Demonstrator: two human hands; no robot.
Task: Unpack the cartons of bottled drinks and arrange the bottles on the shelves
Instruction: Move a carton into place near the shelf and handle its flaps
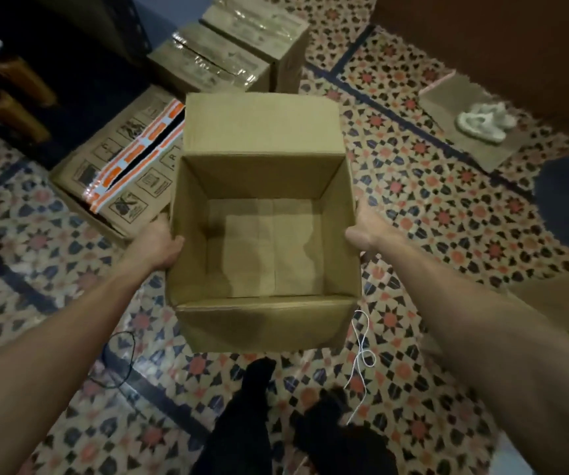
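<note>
Left hand [159, 240] at 9 o'clock and right hand [365, 229] at 3 o'clock clasp the walls of an empty brown cardboard carton [262, 255], mouth upward, long axis 12-to-6, over patterned floor tiles [430, 200].

Left hand [159, 240] and right hand [367, 231] hold the empty carton [262, 248] by its sides.

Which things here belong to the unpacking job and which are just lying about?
Job: empty open carton, gripped by left hand and right hand; orange-taped carton; clear-taped cartons; amber bottles.

Lying about: white shoes on flat cardboard; white string; black cable.
</note>
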